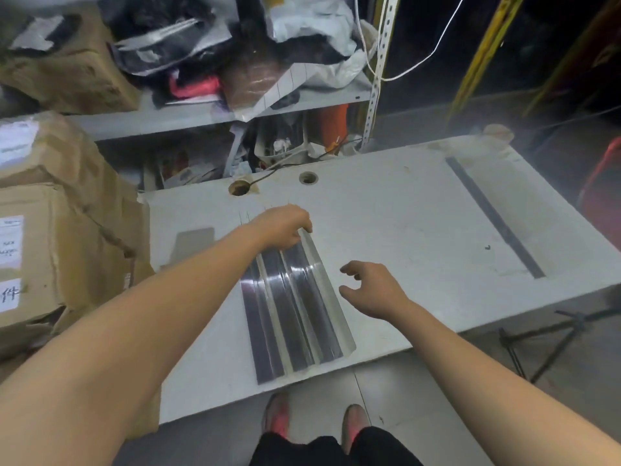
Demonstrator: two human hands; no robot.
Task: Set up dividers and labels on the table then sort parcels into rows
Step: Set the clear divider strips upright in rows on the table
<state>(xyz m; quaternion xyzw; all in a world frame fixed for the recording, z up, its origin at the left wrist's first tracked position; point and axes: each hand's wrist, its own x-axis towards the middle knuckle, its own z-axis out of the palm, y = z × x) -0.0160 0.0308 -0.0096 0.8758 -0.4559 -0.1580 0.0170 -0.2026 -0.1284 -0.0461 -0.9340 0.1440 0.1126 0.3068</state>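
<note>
Several long clear and dark divider strips (295, 307) lie side by side on the white table (403, 223), running from its front edge toward the back. My left hand (282, 227) rests on their far ends, fingers curled down over the strips. My right hand (373, 289) hovers just right of the strips with fingers spread, holding nothing. One more dark divider strip (494, 216) lies alone on the right part of the table. A grey label card (193, 243) lies flat on the table at the left.
Taped cardboard boxes (50, 237) are stacked against the table's left edge. A metal shelf (208, 112) full of bags and parcels stands behind. Two cable holes (239, 188) pierce the tabletop near its back. A folding stand (551, 338) sits on the floor at right.
</note>
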